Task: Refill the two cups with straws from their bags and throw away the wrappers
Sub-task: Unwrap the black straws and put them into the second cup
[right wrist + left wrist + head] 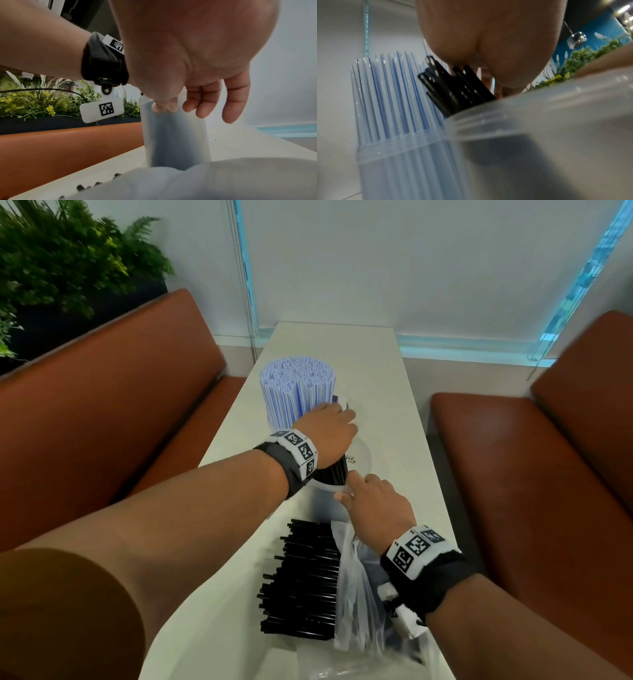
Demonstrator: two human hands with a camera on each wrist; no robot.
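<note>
We are filling the second cup (356,470), mid-frame in the head view: our left hand (329,436) grips a bunch of black straws (453,89) over it, while our right hand (373,508) pinches its rim. Next, we judge, comes gathering the loose black straws (305,577) beside the bag (356,594), low in the frame.

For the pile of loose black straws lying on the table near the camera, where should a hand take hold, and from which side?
Probably across the middle of the black straw pile, coming from above and the left. The straws lie flat and roughly parallel, ends toward the cup, so fingers wrapping across them gather a bundle. The plastic bag crowds their right side, and the right hand is there at the cup's rim.
</note>
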